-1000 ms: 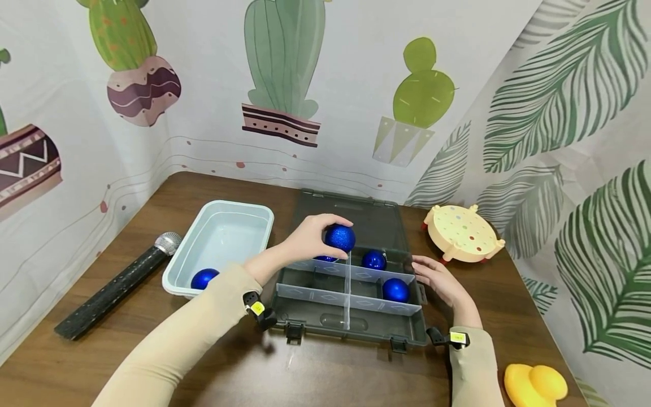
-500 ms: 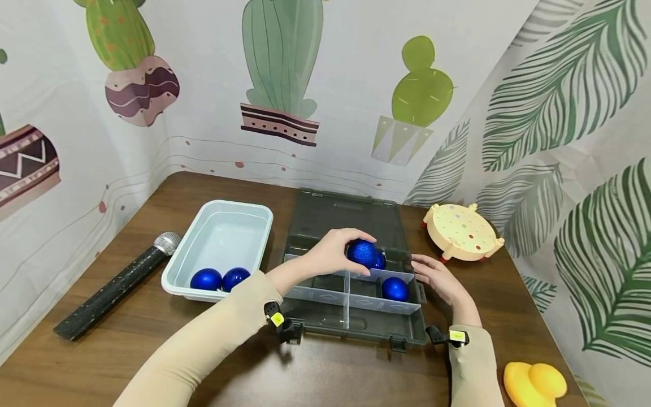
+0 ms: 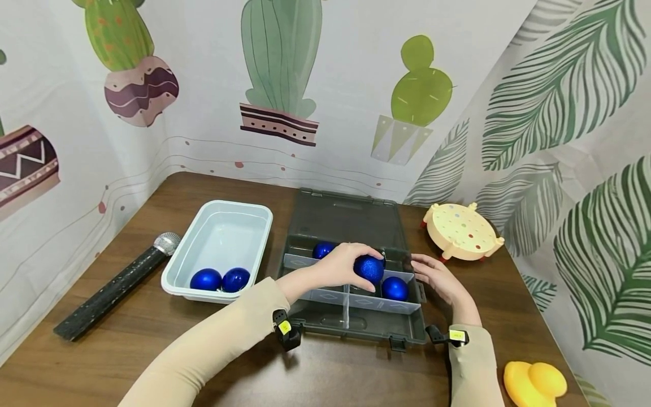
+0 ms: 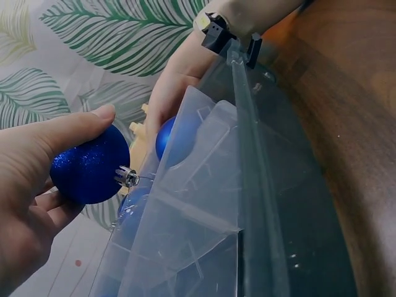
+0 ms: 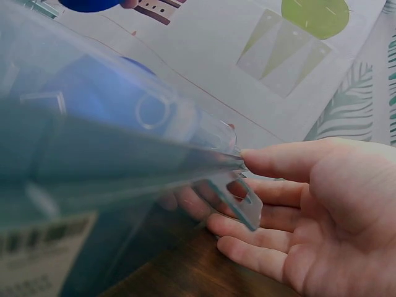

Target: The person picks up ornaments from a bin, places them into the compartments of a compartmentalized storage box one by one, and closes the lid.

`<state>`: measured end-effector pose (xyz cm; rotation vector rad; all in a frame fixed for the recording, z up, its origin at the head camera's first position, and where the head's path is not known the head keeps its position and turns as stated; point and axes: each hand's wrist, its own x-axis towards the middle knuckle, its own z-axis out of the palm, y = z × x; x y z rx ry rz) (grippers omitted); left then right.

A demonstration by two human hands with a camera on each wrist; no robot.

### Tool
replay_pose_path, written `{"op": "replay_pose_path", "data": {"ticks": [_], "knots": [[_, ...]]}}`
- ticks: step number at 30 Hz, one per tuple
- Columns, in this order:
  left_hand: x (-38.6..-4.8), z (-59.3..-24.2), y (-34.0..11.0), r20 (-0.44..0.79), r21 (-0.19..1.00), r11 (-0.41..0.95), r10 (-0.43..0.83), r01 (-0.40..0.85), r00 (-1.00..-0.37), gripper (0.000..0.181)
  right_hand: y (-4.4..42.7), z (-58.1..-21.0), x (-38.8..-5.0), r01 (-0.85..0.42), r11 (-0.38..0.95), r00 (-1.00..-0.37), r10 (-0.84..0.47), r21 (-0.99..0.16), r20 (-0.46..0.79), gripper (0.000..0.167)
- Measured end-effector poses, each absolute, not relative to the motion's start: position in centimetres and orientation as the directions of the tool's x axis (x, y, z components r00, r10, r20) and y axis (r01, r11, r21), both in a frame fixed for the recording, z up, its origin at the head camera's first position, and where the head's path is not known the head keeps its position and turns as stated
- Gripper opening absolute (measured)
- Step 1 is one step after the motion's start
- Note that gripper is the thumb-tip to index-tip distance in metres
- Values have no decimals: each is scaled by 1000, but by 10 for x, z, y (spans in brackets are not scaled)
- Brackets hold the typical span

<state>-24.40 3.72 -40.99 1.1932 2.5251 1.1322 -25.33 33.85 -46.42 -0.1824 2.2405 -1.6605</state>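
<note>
My left hand [image 3: 338, 267] pinches a glittery blue Christmas ball [image 3: 368, 269] between thumb and fingers. In the left wrist view the ball's silver cap [image 4: 127, 176] points toward the clear dividers. The held ball is over the right half of a dark see-through compartment box [image 3: 351, 220], whose lid lies back. Inside the box, a smooth blue ball [image 3: 395, 289] sits right of it and another [image 3: 322, 250] at the back left; a third behind it is mostly hidden. My right hand [image 3: 439, 280] touches the box's right side, thumb at the rim and fingers extended near a latch [image 5: 244, 204].
Left of the box, a pale blue tray [image 3: 229, 226] holds two blue balls [image 3: 236, 279]. A microphone [image 3: 117, 288] lies beyond it. A cream spotted toy stand [image 3: 463, 232] stands at the back right, and a yellow rubber duck [image 3: 534, 384] near the front right.
My left hand has carried the glittery ball rightward and toward the front over the box, uncovering the back-left ball and a second one in the tray. The right hand stays at the box's side.
</note>
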Motion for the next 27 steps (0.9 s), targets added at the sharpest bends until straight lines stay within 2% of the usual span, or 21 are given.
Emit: {"op": "replay_pose_path", "data": {"ticks": [15,27], "knots": [[-242,-412,44,108,620,441,771,649,-627,58,337,-461,-251,113,278,-933,-301,-954,-198,55],[-240,-415,47,38,595,490,775,637,-631,61,338,-464,-254,125,294,-935,-284,-947,-212,57]]}}
